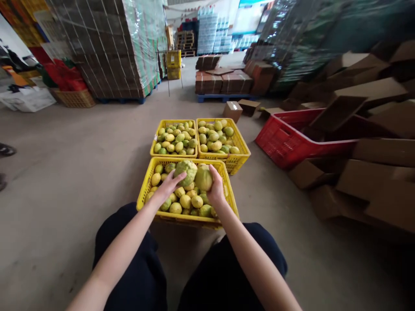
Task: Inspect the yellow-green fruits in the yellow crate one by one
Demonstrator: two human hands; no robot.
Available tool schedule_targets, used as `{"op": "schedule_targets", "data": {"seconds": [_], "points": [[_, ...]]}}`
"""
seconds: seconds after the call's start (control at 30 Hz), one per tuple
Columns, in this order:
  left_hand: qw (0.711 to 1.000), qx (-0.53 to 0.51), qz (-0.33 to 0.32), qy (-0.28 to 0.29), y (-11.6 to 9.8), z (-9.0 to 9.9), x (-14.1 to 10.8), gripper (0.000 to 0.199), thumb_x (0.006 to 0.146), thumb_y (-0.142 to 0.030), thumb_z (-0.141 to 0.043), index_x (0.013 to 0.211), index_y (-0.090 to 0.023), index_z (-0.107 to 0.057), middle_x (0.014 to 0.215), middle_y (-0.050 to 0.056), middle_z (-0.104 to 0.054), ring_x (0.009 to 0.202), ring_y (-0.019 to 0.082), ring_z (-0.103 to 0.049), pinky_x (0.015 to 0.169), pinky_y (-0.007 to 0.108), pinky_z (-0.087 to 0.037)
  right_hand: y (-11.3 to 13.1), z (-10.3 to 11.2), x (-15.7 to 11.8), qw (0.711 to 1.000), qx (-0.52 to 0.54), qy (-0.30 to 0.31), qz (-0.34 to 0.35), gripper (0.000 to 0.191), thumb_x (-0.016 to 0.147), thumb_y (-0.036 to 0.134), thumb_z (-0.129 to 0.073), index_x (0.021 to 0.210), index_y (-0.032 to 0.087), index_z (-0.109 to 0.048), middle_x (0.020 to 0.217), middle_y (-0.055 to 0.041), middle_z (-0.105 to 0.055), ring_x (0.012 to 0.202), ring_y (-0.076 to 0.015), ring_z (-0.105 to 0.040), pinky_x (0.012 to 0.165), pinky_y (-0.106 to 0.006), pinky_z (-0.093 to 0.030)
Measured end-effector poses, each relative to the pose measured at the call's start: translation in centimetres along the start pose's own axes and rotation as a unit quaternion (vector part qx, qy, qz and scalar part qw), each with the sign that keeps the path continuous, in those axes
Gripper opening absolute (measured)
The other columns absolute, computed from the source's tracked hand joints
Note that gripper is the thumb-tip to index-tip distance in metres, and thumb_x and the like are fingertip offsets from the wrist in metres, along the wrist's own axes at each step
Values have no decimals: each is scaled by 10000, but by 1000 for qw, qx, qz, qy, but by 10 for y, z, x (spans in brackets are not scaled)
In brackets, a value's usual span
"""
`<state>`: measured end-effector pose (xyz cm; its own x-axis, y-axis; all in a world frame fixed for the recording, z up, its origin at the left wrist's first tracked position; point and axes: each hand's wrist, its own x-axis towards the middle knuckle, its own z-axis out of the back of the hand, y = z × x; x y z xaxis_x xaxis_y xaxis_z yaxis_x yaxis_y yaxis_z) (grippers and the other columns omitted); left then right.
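My left hand [172, 183] grips a large bumpy green citrus fruit [187, 172] from its left side. A smoother yellow-green citrus fruit [203, 178] is held in my right hand [215, 186], its fingers wrapped around the right side. The two fruits are side by side, raised above the near yellow crate [191, 219]. Below them, that crate holds many yellow and green lemon-like fruits [185, 201]. Behind it stand two more yellow crates, a left one [151, 147] and a right one [243, 144], both filled with similar fruits.
At the right, a red crate [275, 142] stands beside a heap of cardboard boxes [382, 172]. Flattened cartons lie on a blue pallet [210, 98] farther back. A tall wrapped stack [106, 47] is at the back left. My knees flank the near crate.
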<state>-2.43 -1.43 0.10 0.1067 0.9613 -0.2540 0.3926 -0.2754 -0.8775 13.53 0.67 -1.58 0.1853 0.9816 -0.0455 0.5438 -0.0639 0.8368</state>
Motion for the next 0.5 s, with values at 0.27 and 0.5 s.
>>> {"op": "schedule_targets", "data": {"seconds": [0.27,0.5], "points": [[984,-78,-136,-83,11,-11,10,412,674,-381,-863,1029,-220,-727,1151,59,-736,1274,278,-582,1113,363,-430,42,-14,-15,958,-159,66,228,326,871,433,-509,789,220,-742,832,-50,-761,881,-260,-696,860,-396,-540],[945,-265,-103,-159,-5,-35,14,234,752,-384,-752,875,-186,-727,908,27,-762,1103,224,-678,1028,308,-474,49,-30,-27,946,-188,67,256,307,889,310,-482,809,236,-769,829,-60,-776,876,-271,-712,827,-406,-556]]}}
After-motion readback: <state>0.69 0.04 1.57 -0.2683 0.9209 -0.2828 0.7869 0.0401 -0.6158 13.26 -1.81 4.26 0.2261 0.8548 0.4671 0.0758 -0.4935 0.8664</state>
